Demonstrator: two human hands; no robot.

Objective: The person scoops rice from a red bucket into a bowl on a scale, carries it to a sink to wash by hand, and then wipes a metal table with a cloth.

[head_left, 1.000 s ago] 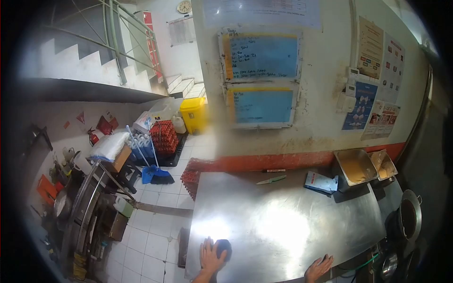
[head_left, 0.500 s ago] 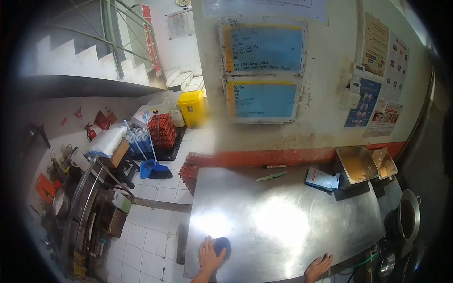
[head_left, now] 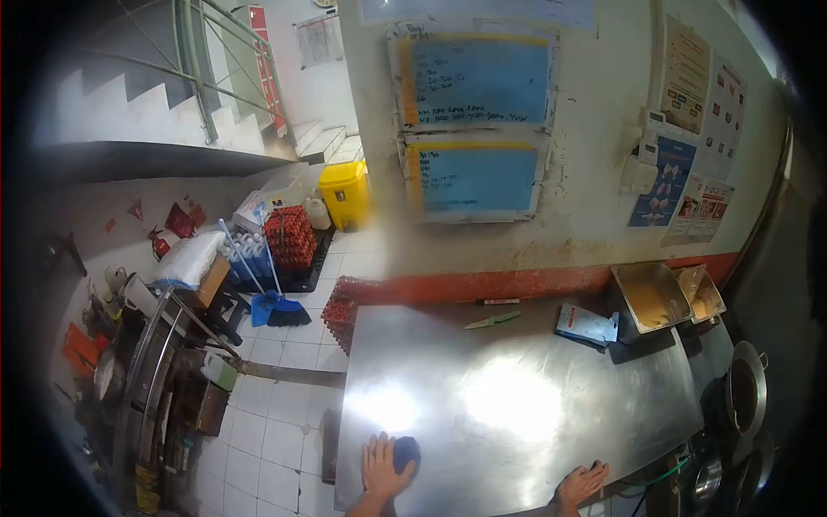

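My left hand [head_left: 382,466] lies flat over the left front part of the steel table [head_left: 448,340], with its fingers stretched out. Against its thumb side is a dark, rounded patch [head_left: 407,451]; I cannot tell whether it is a cloth or a shadow. My right hand [head_left: 581,484] rests at the table's front edge, fingers extended and pointing right, holding nothing. Farther back on the steel top, a knife with a pale green blade [head_left: 494,320] lies near a marker [head_left: 498,302]. A blue and white packet [head_left: 587,326] sits toward the back right.
Two metal pans [head_left: 653,297] with orange-brown contents stand at the back right corner. A large wok-like pan [head_left: 746,389] is beyond the right edge, above a green hose [head_left: 672,470]. On the left are a tiled floor [head_left: 274,426], a blue broom [head_left: 277,310] and a yellow bin [head_left: 345,194].
The camera view has shifted slightly. Both hands keep nearly the same places on the table, the left fingers a little straighter. The knife, packet and pans have not moved.
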